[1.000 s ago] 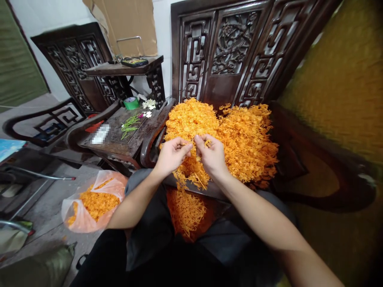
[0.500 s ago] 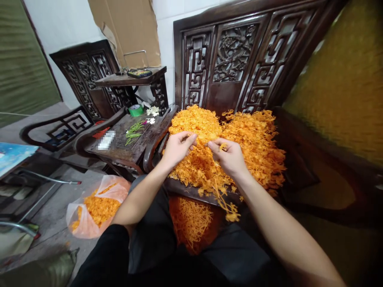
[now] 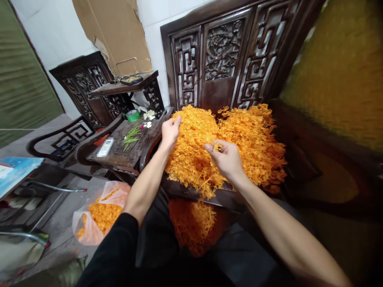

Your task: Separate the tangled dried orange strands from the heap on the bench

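I am reaching my left hand (image 3: 170, 129) to the upper left edge of the orange flower heap (image 3: 239, 147), fingers curled narrow and touching the top strands; I cannot tell whether they are gripping anything. I am holding my right hand (image 3: 226, 159) over the middle of the heap, thumb and forefinger pinching a small orange flower piece (image 3: 218, 147). The heap is lying on the seat of the carved wooden chair (image 3: 221, 52) in front of me. More orange strands (image 3: 193, 223) are lying below the seat edge. A plastic bag (image 3: 98, 213) of orange pieces is sitting on the floor at my left.
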{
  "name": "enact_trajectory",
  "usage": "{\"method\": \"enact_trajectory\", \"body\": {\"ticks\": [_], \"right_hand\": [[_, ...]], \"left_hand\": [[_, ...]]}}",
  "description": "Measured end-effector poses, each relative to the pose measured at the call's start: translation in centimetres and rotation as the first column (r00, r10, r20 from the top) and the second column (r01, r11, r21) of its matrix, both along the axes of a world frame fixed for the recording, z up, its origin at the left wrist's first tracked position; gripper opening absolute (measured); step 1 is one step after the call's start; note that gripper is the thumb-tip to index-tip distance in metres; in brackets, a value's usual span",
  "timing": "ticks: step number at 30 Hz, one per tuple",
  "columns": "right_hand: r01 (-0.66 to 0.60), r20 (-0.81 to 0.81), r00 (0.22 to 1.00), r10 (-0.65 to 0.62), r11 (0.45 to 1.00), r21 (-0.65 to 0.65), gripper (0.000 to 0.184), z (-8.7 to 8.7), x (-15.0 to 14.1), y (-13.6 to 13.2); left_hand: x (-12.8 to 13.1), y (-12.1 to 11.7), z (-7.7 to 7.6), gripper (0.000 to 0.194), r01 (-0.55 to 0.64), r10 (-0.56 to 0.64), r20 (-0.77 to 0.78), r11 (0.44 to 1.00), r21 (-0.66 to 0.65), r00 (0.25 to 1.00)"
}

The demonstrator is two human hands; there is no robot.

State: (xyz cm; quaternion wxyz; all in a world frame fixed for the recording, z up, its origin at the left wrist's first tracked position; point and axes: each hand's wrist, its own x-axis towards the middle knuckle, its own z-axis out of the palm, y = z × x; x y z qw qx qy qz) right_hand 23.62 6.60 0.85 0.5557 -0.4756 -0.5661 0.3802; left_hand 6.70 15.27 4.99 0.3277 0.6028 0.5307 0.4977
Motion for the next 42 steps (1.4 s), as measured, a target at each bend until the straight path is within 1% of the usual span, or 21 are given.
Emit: {"method": "enact_trajectory", "body": {"ticks": [2, 4, 5, 7, 10, 12, 13, 15, 17, 18, 19, 20, 22, 24, 27, 29, 32, 35, 37, 39, 42], "right_hand": [[-0.048, 0.023, 0.999, 0.048, 0.999, -0.015, 0.054, -0.1, 0.6, 0.2], [-0.091, 0.067, 0.993, 0.092, 0.996, -0.022, 0.055, -0.3, 1.0, 0.7], [-0.102, 0.089, 0.991, 0.104, 0.994, -0.026, 0.056, -0.4, 1.2, 0.9], [-0.106, 0.109, 0.988, 0.108, 0.994, -0.030, 0.055, -0.6, 1.4, 1.2], [-0.124, 0.130, 0.983, 0.129, 0.991, -0.047, 0.050, -0.6, 1.5, 1.2], [-0.140, 0.134, 0.980, 0.146, 0.989, -0.048, 0.047, -0.5, 1.6, 0.9], [-0.145, 0.130, 0.980, 0.152, 0.988, -0.058, 0.047, -0.4, 1.6, 0.8], [-0.155, 0.141, 0.975, 0.170, 0.982, -0.112, 0.049, -0.4, 1.7, 0.7], [-0.159, 0.192, 0.961, 0.199, 0.966, -0.204, 0.050, -0.5, 1.8, 0.7], [-0.164, 0.226, 0.949, 0.221, 0.956, -0.245, 0.048, -0.6, 1.8, 0.8], [-0.166, 0.258, 0.937, 0.237, 0.949, -0.268, 0.045, -0.7, 1.7, 0.9], [-0.164, 0.294, 0.924, 0.244, 0.948, -0.271, 0.041, -0.8, 1.6, 1.0], [-0.146, 0.371, 0.900, 0.228, 0.961, -0.237, 0.032, -1.0, 1.4, 1.3], [-0.111, 0.431, 0.884, 0.182, 0.976, -0.185, 0.023, -1.0, 1.1, 1.3], [-0.061, 0.531, 0.839, 0.117, 0.991, -0.123, 0.014, -1.0, 0.8, 0.7], [-0.035, 0.621, 0.780, 0.083, 0.995, -0.089, 0.018, -0.8, 0.7, 0.1], [-0.044, 0.716, 0.691, 0.096, 0.995, -0.091, 0.024, -0.7, 0.5, -0.7], [-0.073, 0.754, 0.643, 0.137, 0.990, -0.118, 0.025, -0.8, 0.3, -0.8], [-0.095, 0.745, 0.650, 0.150, 0.989, -0.116, 0.024, -0.9, 0.3, -0.5], [-0.092, 0.714, 0.683, 0.154, 0.988, -0.125, 0.018, -1.0, 0.6, 0.0], [-0.033, 0.668, 0.730, 0.142, 0.984, -0.173, 0.020, -1.2, 1.0, 0.8]], "left_hand": [[-0.1, 0.3, 0.5, 0.057, 0.205, -0.211, -0.063, 0.974, -0.095, 0.975], [0.3, -0.3, 1.0, 0.059, 0.435, -0.462, -0.150, 0.882, -0.183, 0.874], [0.5, -0.8, 1.2, 0.060, 0.504, -0.541, -0.211, 0.839, -0.204, 0.814], [1.3, -1.9, 1.7, 0.058, 0.540, -0.566, -0.386, 0.821, -0.185, 0.728], [2.1, -3.1, 2.4, 0.055, 0.514, -0.468, -0.635, 0.849, -0.128, 0.615], [2.1, -3.3, 2.8, 0.049, 0.517, -0.424, -0.719, 0.849, -0.106, 0.550], [1.9, -3.1, 3.0, 0.045, 0.492, -0.364, -0.746, 0.869, -0.056, 0.558], [1.0, -2.5, 3.7, 0.037, 0.335, -0.117, -0.749, 0.931, 0.146, 0.652], [0.0, -1.8, 4.7, 0.033, 0.125, 0.130, -0.666, 0.939, 0.322, 0.734], [-0.3, -1.7, 5.2, 0.031, 0.089, 0.151, -0.633, 0.939, 0.331, 0.759], [-0.5, -1.8, 5.6, 0.030, 0.131, 0.079, -0.624, 0.950, 0.283, 0.777], [-0.4, -2.2, 5.8, 0.029, 0.247, -0.073, -0.629, 0.950, 0.193, 0.774], [0.2, -3.9, 5.6, 0.028, 0.498, -0.384, -0.638, 0.867, -0.002, 0.667], [1.2, -6.0, 4.8, 0.027, 0.597, -0.506, -0.660, 0.795, -0.106, 0.556], [2.0, -8.4, 3.2, 0.024, 0.575, -0.511, -0.663, 0.805, -0.147, 0.546], [2.1, -9.1, 2.6, 0.026, 0.569, -0.527, -0.636, 0.806, -0.165, 0.563], [1.9, -8.7, 2.1, 0.035, 0.569, -0.559, -0.575, 0.801, -0.187, 0.598], [1.7, -8.2, 1.4, 0.045, 0.528, -0.572, -0.488, 0.814, -0.241, 0.659], [1.3, -8.6, 1.0, 0.050, 0.512, -0.600, -0.368, 0.800, -0.314, 0.711], [0.6, -9.8, 1.3, 0.053, 0.543, -0.640, -0.179, 0.744, -0.391, 0.748], [-0.8, -11.6, 3.2, 0.054, 0.616, -0.680, -0.001, 0.665, -0.422, 0.733]]}}
